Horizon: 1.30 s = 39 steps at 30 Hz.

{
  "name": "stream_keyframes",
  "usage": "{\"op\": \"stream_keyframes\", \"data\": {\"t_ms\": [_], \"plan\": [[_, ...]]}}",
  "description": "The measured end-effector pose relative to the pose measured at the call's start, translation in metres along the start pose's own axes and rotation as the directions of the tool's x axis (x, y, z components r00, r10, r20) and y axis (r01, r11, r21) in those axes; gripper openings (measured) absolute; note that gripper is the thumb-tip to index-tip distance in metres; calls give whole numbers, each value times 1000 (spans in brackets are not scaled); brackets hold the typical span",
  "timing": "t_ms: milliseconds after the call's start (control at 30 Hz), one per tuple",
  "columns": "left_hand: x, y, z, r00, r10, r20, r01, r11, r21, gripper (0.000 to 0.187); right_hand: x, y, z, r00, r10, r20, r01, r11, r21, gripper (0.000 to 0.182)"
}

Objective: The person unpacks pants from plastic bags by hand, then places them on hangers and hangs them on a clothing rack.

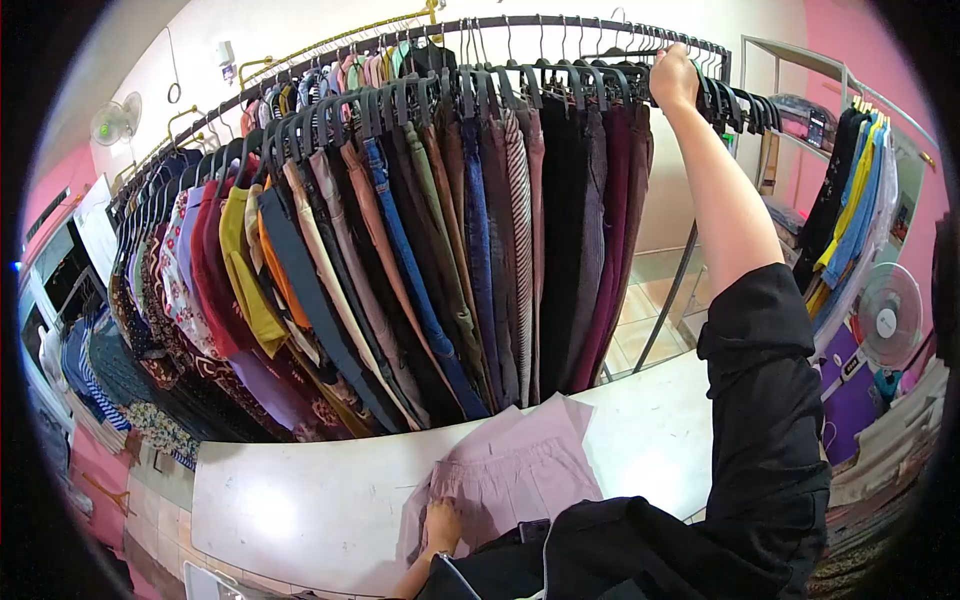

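Pink pants (520, 468): flat on the white desk (300, 500), below the hanging clothes
Left hand (442, 524): on the pants near the waistband, fingers curled; grip unclear
Right hand (675, 78): raised, fingers closed around the rack's top bar or a hanger, cannot tell which

The white worktop (290, 500) had faint marks toward its right end; a mauve garment (545, 462) with a gathered waistband lay across its middle, reaching the far edge.

A clothing shop, shown by racks (440, 45) crowded with hanging garments (400, 270).
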<state>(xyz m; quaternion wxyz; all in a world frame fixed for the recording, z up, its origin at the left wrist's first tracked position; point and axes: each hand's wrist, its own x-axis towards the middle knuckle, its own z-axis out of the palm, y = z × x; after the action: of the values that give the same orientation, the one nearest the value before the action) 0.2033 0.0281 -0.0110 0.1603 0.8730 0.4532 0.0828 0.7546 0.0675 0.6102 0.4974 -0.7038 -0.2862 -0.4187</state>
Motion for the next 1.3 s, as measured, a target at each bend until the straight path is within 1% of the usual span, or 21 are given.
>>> {"op": "stream_keyframes", "data": {"t_ms": [100, 133, 233, 333, 367, 400, 467, 500, 533, 567, 633, 667, 700, 767, 800, 867, 933, 1067, 1133, 1200, 1300], "plan": [[12, 7, -9, 992, -120, -28, 118, 992, -51, 34, 4, -12, -9, 996, -78, -38, 78, 997, 6, 26], [17, 2, -7, 992, -121, -34, 115, 983, -142, 37, 4, -17, -13, 994, -102, -45, 102, 995, -2, 26], [20, 1, -10, 985, -170, -21, 163, 968, -190, 40, 1, -21, -28, 983, -162, -86, 160, 987, -31, 25], [25, -7, 6, 973, -228, 22, 229, 971, -72, 53, -13, -16, -50, 975, -181, -126, 174, 983, -61, 24], [24, -10, 8, 977, -211, 10, 211, 976, -49, 59, -10, 3, -52, 944, -285, -165, 272, 957, -98, 25], [24, -10, 5, 980, -199, 3, 199, 980, -26, 65, -7, 15, -56, 944, -292, -156, 270, 952, -146, 26], [35, -7, -5, 939, -317, 130, 330, 940, -91, 75, -15, 41, -77, 962, -239, -131, 198, 943, -267, 32], [30, 5, -24, 972, -230, 41, 231, 973, -29, 84, -22, 54, -95, 942, -294, -164, 248, 935, -253, 33], [32, 10, -33, 968, -241, 71, 242, 970, -11, 95, -30, 66, -112, 916, -349, -197, 299, 923, -242, 33], [34, 7, -35, 996, -92, -20, 93, 995, 44, 107, -37, 79, -129, 887, -401, -228, 349, 907, -236, 34], [44, 7, -39, 981, 152, -123, -122, 967, 226, 112, -76, 83, -182, 896, -386, -220, 340, 915, -220, 33], [53, 4, -38, 986, 165, -19, -154, 954, 257, 108, -96, 93, -204, 910, -334, -246, 296, 939, -178, 30], [60, 1, -39, 980, 179, 86, -196, 939, 283, 103, -119, 94, -228, 882, -392, -262, 370, 920, -128, 28], [72, 12, -60, 973, 135, 186, -188, 932, 309, 88, -174, 118, -260, 941, -54, -335, 136, 964, 229, 27], [73, 15, -66, 966, 116, 231, -189, 927, 324, 80, -203, 135, -282, 936, -116, -331, 157, 983, 97, 27], [76, 12, -57, 979, 169, 115, -198, 925, 324, 57, -258, 174, -306, 906, 288, -309, -152, 905, 398, 27], [81, 5, -48, 978, 208, 35, -208, 923, 323, 39, -311, 199, -318, 835, 504, -221, -334, 784, 524, 25], [69, -5, -59, 950, 310, 44, -310, 910, 275, 22, -409, 249, -320, 735, 678, 15, -617, 659, 431, 14], [65, -7, -67, 931, 361, 59, -364, 894, 261, 22, -452, 274, -318, 688, 682, 249, -718, 588, 372, 14], [57, -13, -63, 925, 376, 56, -376, 883, 279, 24, -489, 288, -309, 534, 742, 407, -845, 481, 232, 14], [72, -13, -43, 955, 289, -58, -279, 950, 142, 34, -534, 296, -299, 363, 730, 580, -906, 422, 36, 16]]}}
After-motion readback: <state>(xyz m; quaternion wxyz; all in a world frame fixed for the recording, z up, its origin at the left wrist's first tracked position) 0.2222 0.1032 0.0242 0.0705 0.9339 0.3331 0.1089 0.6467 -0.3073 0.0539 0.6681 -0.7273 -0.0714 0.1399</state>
